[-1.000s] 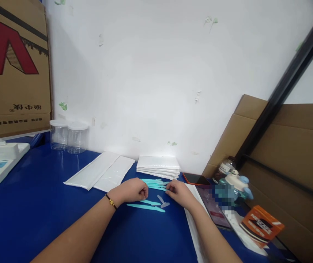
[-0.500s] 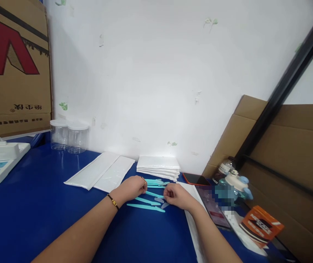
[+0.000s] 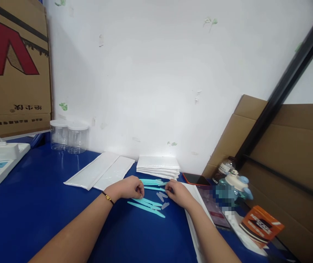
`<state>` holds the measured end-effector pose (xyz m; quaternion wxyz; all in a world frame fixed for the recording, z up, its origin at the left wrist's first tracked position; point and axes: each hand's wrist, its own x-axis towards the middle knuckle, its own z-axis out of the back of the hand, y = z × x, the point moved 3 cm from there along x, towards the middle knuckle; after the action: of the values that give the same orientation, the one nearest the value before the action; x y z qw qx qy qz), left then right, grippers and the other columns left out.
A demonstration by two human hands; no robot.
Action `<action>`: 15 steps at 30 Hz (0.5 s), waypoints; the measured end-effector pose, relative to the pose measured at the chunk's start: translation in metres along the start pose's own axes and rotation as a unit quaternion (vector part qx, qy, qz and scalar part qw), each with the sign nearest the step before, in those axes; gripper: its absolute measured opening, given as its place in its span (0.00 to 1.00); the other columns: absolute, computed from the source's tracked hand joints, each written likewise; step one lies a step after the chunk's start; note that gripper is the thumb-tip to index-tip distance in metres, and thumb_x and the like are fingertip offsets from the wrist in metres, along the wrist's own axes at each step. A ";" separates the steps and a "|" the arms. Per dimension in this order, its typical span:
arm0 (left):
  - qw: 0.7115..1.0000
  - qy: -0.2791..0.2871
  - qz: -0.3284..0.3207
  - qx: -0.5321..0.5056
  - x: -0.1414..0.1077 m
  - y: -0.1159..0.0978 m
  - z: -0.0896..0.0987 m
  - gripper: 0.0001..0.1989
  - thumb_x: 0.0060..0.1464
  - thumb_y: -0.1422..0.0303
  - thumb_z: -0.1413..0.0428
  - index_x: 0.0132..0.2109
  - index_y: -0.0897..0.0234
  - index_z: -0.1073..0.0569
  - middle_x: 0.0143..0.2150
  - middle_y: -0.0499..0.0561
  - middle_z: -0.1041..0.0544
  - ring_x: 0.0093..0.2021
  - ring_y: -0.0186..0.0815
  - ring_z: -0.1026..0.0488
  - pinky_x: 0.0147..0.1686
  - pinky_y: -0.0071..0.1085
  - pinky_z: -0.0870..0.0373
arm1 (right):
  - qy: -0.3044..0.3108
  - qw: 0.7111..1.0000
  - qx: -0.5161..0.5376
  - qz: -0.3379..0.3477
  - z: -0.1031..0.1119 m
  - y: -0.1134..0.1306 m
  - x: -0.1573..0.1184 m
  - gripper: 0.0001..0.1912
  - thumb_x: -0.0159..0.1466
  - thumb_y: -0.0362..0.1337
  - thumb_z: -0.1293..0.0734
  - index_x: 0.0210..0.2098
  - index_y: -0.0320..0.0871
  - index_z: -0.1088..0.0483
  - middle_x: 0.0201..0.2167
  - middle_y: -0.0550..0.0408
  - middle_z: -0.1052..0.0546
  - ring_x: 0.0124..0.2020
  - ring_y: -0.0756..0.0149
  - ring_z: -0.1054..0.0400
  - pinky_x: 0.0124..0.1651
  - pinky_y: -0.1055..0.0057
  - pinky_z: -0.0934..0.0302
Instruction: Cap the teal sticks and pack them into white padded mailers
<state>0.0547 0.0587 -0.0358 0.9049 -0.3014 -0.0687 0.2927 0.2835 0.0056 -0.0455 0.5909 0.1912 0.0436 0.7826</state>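
Several slim teal eyebrow razors (image 3: 147,209) lie fanned out on the blue table between my hands. A second group of teal razors (image 3: 151,182) sits just beyond them. My left hand (image 3: 132,187) is closed, its fingertips pinched at the handle end of a razor in the nearer group. My right hand (image 3: 177,193) is also closed, with thumb and fingertips at the tips of the farther razors; what it pinches is too small to make out. Small translucent caps (image 3: 162,197) lie loose beside the razor tips, left of my right hand.
White padded packets (image 3: 158,167) are stacked near the wall, and flat white packets (image 3: 112,171) lie left of them. A phone (image 3: 196,179), a teal bottle (image 3: 232,188) and an orange box (image 3: 262,226) stand right. Clear jars (image 3: 77,138) and a power strip (image 3: 7,160) are left.
The razor stretched between my hands has come down among the nearer razors, which have shifted. My left hand moved slightly left; my right hand moved slightly toward the farther group. The loose caps have shifted.
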 end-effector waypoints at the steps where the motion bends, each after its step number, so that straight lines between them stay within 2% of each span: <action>1: 1.000 -0.015 -0.002 0.011 0.001 0.000 0.001 0.11 0.45 0.65 0.47 0.35 0.61 0.24 0.29 0.47 0.25 0.28 0.31 0.30 0.26 0.23 0.38 | 0.004 1.000 -0.006 0.009 0.000 0.002 0.000 0.05 0.55 0.29 0.38 0.30 0.42 0.30 0.30 0.55 0.31 0.31 0.68 0.36 0.34 0.75 0.45; 6: 0.980 -0.166 -0.006 0.108 0.004 -0.004 0.007 0.12 0.48 0.63 0.46 0.41 0.59 0.28 0.40 0.49 0.28 0.38 0.35 0.31 0.35 0.27 0.37 | 0.014 1.000 0.000 0.028 0.000 0.011 -0.002 0.06 0.52 0.27 0.38 0.27 0.42 0.32 0.28 0.57 0.32 0.28 0.70 0.38 0.31 0.77 0.47; 10: 0.969 -0.193 0.016 0.151 0.006 -0.006 0.005 0.13 0.51 0.63 0.48 0.45 0.59 0.31 0.38 0.50 0.28 0.37 0.36 0.30 0.36 0.28 0.38 | 0.029 0.998 0.043 0.035 -0.002 0.014 -0.003 0.08 0.51 0.25 0.38 0.28 0.41 0.32 0.28 0.58 0.32 0.27 0.72 0.39 0.29 0.78 0.47; 15: 0.967 -0.176 0.011 0.182 0.009 -0.011 0.002 0.08 0.52 0.66 0.50 0.33 0.59 0.26 0.35 0.50 0.26 0.36 0.36 0.30 0.35 0.28 0.38 | 0.026 0.997 0.071 0.032 -0.003 0.015 -0.002 0.07 0.52 0.25 0.39 0.28 0.41 0.32 0.28 0.58 0.33 0.27 0.73 0.39 0.29 0.78 0.47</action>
<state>0.0662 0.0580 -0.0282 0.9149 -0.0756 -0.1690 0.3588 0.2693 -0.0003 -0.0447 0.5491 0.2138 0.1079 0.8007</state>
